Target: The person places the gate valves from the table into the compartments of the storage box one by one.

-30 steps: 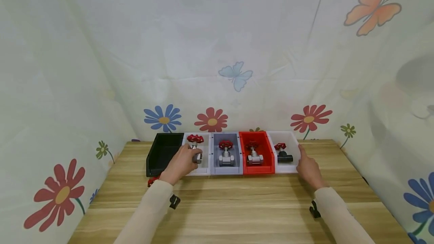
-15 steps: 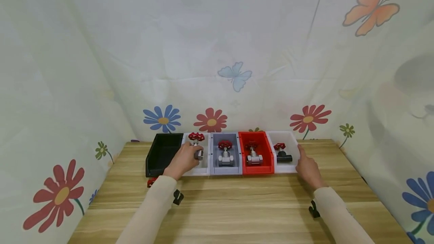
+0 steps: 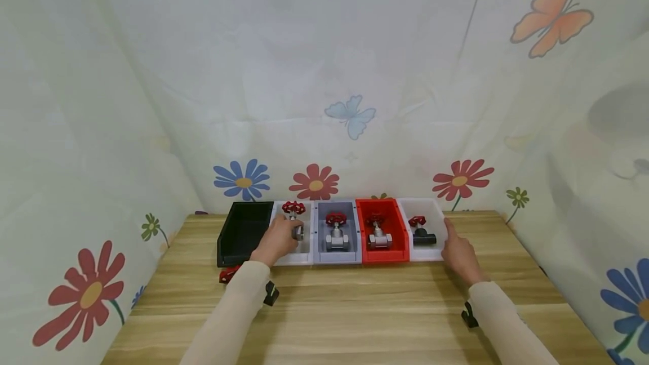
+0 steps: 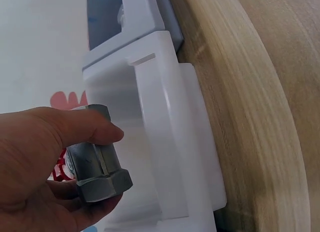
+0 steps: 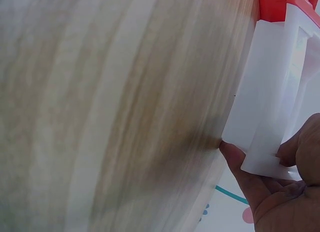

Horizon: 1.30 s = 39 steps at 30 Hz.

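My left hand (image 3: 278,239) holds a metal valve with a red handwheel (image 3: 293,208) at the left white bin (image 3: 304,256). In the left wrist view, thumb and fingers wrap the valve's grey hex-ended body (image 4: 97,164), tilted over the bin's front; the handwheel is mostly hidden behind the hand. My right hand (image 3: 460,255) pinches the outer side wall of the right white bin (image 5: 260,101) between thumb and fingers, at its front corner. Inside that bin lies a black valve with a red handle (image 3: 424,235).
Between the white bins stand a grey bin (image 3: 324,252) and a red bin (image 3: 385,255), each with a red-wheeled metal valve. A black bin (image 3: 243,235) forms the row's left end. A red handwheel (image 3: 228,274) shows on the wooden table (image 3: 365,314) before it.
My left wrist and forearm have swung slightly right, with the valve still held at the left white bin. The right hand keeps its place on the right white bin.
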Each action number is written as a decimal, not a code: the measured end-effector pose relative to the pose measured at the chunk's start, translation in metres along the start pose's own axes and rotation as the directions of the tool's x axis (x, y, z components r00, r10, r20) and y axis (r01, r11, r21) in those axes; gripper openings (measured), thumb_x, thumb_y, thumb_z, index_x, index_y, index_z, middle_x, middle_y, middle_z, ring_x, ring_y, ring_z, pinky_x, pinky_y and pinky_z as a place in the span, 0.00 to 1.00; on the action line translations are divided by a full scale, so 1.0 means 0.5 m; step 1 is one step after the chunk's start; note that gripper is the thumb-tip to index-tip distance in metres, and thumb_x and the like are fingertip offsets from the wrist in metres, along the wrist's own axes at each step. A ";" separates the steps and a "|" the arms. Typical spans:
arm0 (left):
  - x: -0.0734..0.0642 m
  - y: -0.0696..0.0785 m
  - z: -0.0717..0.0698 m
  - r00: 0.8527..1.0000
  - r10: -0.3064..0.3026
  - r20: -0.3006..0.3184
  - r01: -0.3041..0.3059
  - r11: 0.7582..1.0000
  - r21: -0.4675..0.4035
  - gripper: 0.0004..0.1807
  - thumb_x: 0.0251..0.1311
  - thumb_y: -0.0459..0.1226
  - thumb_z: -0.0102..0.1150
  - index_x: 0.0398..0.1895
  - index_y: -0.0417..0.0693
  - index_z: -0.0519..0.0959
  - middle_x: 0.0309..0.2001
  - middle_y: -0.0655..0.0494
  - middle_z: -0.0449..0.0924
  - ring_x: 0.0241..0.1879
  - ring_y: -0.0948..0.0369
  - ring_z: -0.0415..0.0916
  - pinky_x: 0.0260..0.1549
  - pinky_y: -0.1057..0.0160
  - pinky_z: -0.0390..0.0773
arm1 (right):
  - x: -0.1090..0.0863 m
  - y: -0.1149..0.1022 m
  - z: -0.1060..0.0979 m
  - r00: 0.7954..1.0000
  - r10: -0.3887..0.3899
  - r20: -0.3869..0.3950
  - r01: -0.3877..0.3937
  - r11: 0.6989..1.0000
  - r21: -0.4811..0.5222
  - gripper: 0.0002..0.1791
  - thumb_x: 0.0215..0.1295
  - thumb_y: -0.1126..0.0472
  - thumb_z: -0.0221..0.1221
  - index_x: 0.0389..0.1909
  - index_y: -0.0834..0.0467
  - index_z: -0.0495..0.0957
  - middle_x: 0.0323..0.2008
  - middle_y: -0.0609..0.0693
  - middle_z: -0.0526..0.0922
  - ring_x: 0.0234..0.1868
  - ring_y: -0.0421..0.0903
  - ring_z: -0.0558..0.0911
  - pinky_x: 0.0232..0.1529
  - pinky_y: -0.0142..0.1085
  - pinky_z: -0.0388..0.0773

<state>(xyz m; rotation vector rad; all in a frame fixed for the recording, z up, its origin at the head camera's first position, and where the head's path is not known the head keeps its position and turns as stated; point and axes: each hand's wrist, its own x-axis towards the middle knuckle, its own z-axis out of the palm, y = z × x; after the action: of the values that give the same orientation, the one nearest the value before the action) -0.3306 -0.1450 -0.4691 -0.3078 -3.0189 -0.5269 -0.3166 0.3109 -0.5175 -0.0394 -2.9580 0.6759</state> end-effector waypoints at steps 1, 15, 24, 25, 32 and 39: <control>0.001 0.000 0.002 1.000 0.000 0.000 0.000 1.000 0.004 0.25 0.50 0.31 0.70 0.55 0.52 0.82 0.45 0.45 0.75 0.43 0.54 0.68 0.49 0.52 0.78 | -0.001 0.001 0.001 1.000 -0.001 -0.001 0.001 1.000 0.002 0.38 0.66 0.72 0.50 0.75 0.66 0.46 0.38 0.73 0.80 0.24 0.52 0.75 0.28 0.45 0.74; 0.017 -0.013 0.030 0.998 0.045 0.032 -0.047 0.997 0.054 0.24 0.51 0.29 0.67 0.55 0.51 0.83 0.46 0.46 0.84 0.41 0.53 0.76 0.38 0.53 0.78 | -0.001 -0.002 0.004 1.000 -0.005 -0.013 0.005 1.000 0.000 0.39 0.63 0.73 0.51 0.74 0.65 0.48 0.34 0.70 0.81 0.23 0.52 0.74 0.27 0.45 0.74; 0.034 -0.012 0.040 0.993 0.112 0.032 -0.115 0.988 0.108 0.23 0.51 0.26 0.63 0.52 0.52 0.83 0.45 0.45 0.85 0.41 0.53 0.80 0.40 0.53 0.79 | 0.000 0.002 0.006 1.000 0.004 -0.017 -0.004 1.000 0.008 0.38 0.64 0.73 0.51 0.75 0.65 0.48 0.35 0.71 0.81 0.22 0.51 0.74 0.26 0.45 0.73; 0.036 -0.013 0.042 0.993 0.108 0.037 -0.112 0.987 0.115 0.23 0.51 0.26 0.63 0.52 0.52 0.83 0.46 0.45 0.85 0.42 0.53 0.80 0.41 0.53 0.79 | 0.001 0.003 0.006 1.000 0.002 -0.015 -0.002 1.000 0.008 0.39 0.64 0.73 0.51 0.75 0.65 0.48 0.35 0.71 0.81 0.22 0.51 0.73 0.26 0.45 0.73; 0.042 -0.015 0.048 0.995 0.054 0.080 -0.062 0.993 0.096 0.21 0.54 0.27 0.62 0.52 0.51 0.83 0.49 0.46 0.84 0.45 0.53 0.77 0.48 0.51 0.78 | 0.000 0.004 0.005 1.000 -0.006 -0.020 0.006 1.000 0.011 0.38 0.65 0.72 0.51 0.75 0.65 0.48 0.34 0.70 0.81 0.22 0.51 0.73 0.27 0.45 0.74; 0.043 -0.010 0.051 0.995 0.012 0.095 -0.019 0.997 0.072 0.22 0.54 0.26 0.62 0.53 0.49 0.83 0.52 0.48 0.83 0.46 0.53 0.77 0.52 0.50 0.78 | 0.000 0.004 0.005 1.000 0.002 -0.013 -0.001 1.000 0.022 0.38 0.66 0.72 0.51 0.75 0.65 0.47 0.37 0.71 0.81 0.24 0.51 0.74 0.28 0.45 0.75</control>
<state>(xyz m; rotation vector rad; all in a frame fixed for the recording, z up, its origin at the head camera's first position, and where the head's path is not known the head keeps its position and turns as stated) -0.3534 -0.1370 -0.4929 -0.3614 -3.1146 -0.4111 -0.3171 0.3115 -0.5204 -0.0442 -2.9379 0.7052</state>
